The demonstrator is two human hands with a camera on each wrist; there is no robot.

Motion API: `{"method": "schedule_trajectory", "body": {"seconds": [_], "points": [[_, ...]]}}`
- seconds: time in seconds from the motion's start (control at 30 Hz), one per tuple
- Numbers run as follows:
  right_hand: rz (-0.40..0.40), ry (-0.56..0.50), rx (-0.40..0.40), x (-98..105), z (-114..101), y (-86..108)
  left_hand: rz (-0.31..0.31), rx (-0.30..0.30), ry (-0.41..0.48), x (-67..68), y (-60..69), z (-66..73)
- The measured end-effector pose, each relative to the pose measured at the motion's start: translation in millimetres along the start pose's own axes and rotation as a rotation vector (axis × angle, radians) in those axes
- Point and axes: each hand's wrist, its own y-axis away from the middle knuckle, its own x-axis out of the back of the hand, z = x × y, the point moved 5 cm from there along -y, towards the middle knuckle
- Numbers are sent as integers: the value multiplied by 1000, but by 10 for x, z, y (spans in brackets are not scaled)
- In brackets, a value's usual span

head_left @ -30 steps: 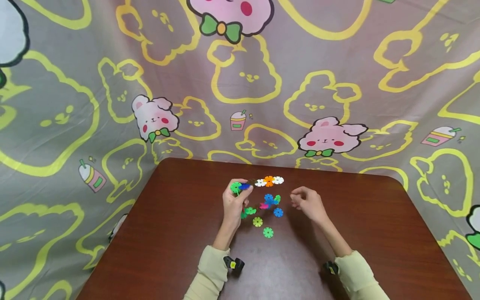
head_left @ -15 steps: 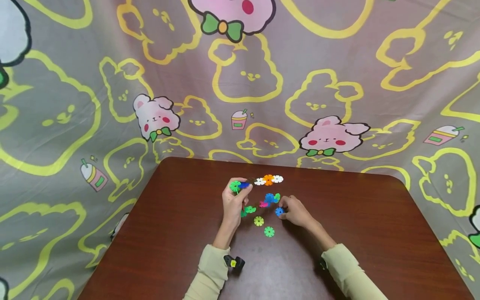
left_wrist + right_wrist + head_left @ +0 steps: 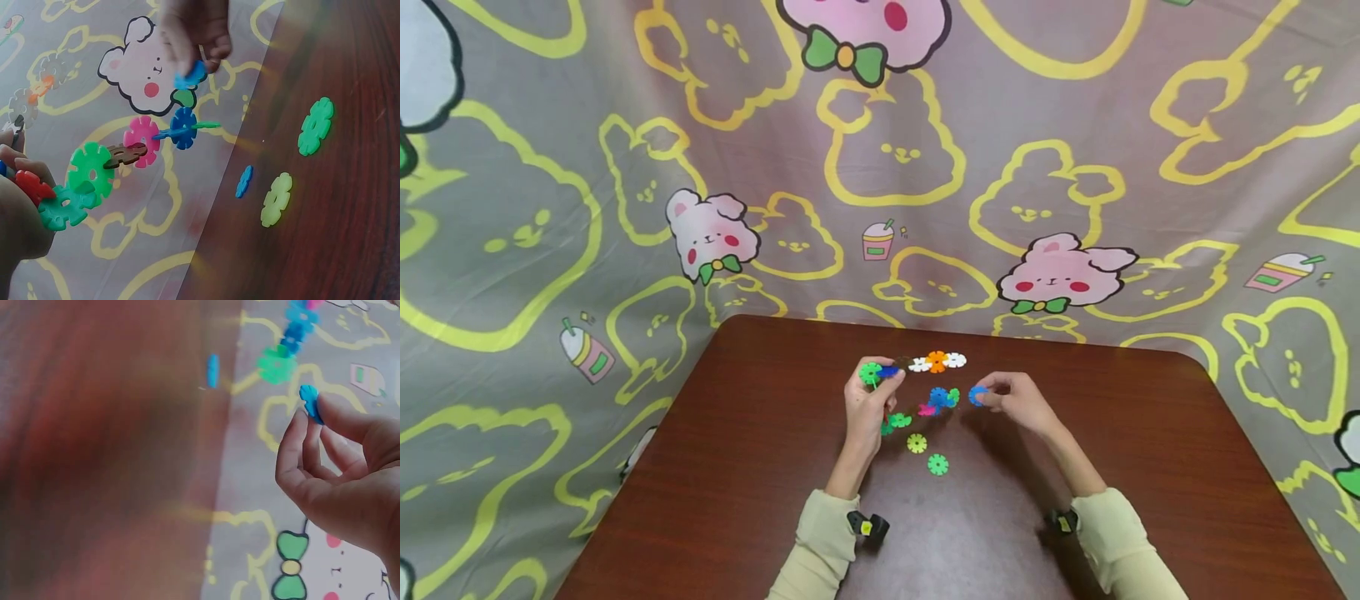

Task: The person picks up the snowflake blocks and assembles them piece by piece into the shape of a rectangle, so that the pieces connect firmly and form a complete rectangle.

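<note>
My left hand [image 3: 865, 404] grips a chain of interlocking snowflake discs. One arm of it reaches right with white discs and an orange disc [image 3: 936, 362]. The other arm, in the left wrist view, runs from a red disc [image 3: 32, 187] through green discs [image 3: 92, 170], a brown disc [image 3: 127, 155] and a pink disc [image 3: 142, 141] to blue discs [image 3: 184, 129], with a green disc [image 3: 207, 125] at its tip. My right hand [image 3: 1021, 404] pinches a loose blue disc [image 3: 309, 403] between thumb and fingertips, apart from the chain's green tip.
On the brown table [image 3: 760, 500] lie a yellow disc [image 3: 917, 443], a green disc [image 3: 937, 464] and another blue disc [image 3: 244, 181]. A patterned cloth [image 3: 760, 150] hangs behind the table's far edge.
My right hand moved left to the table, took hold of the blue disc, then lifted it away up and right. My left hand and the chain stayed nearly still.
</note>
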Motion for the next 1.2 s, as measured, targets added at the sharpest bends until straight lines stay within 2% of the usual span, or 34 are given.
{"method": "schedule_trajectory", "body": {"seconds": [0.2, 0.47, 0.77, 0.93, 1.2], "points": [[-17, -81, 15, 115, -93, -9, -4, 7, -12, -12, 9, -9], [-67, -191, 49, 149, -272, -9, -15, 16, -18, -29, 21, -27], [15, -68, 72, 225, -543, 49, -35, 12, -31, -45, 22, -35], [52, -47, 80, 264, -624, 73, -46, 8, -33, -57, 16, -30], [68, -32, 109, 282, -687, 102, -57, 15, -33, -66, 16, -39]]}}
